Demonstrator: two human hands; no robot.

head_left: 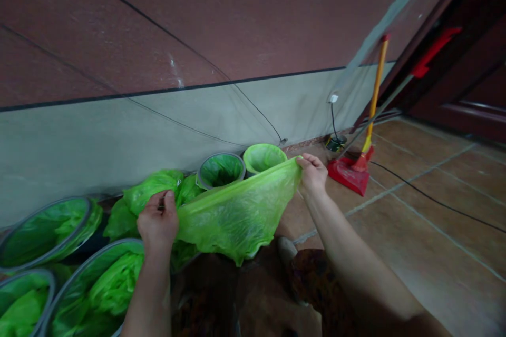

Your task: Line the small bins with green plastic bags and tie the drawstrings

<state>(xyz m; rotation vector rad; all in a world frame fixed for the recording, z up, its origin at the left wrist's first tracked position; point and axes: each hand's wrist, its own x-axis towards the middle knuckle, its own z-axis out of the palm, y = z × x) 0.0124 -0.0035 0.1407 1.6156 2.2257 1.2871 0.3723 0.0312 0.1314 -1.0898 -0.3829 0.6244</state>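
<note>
A thin green plastic bag (pixel 237 213) is stretched wide between my two hands, its top edge taut and its lower part hanging loose. My left hand (pixel 158 218) is closed on the bag's left corner. At the upper right corner, my right hand (pixel 313 172) pinches the edge between thumb and fingers. Just behind the bag, against the wall, stand a bin with a grey rim (pixel 201 171) and a bin lined in light green (pixel 264 157). Crumpled green bags (pixel 152 189) lie near my left hand.
Several green-lined bins, one with its rim (pixel 89 216) near the wall, stand at lower left. A red dustpan (pixel 350 174) and a yellow-handled broom (pixel 375 95) are at right, by a dark door (pixel 454 89). A black cable (pixel 427 192) crosses the tiled floor.
</note>
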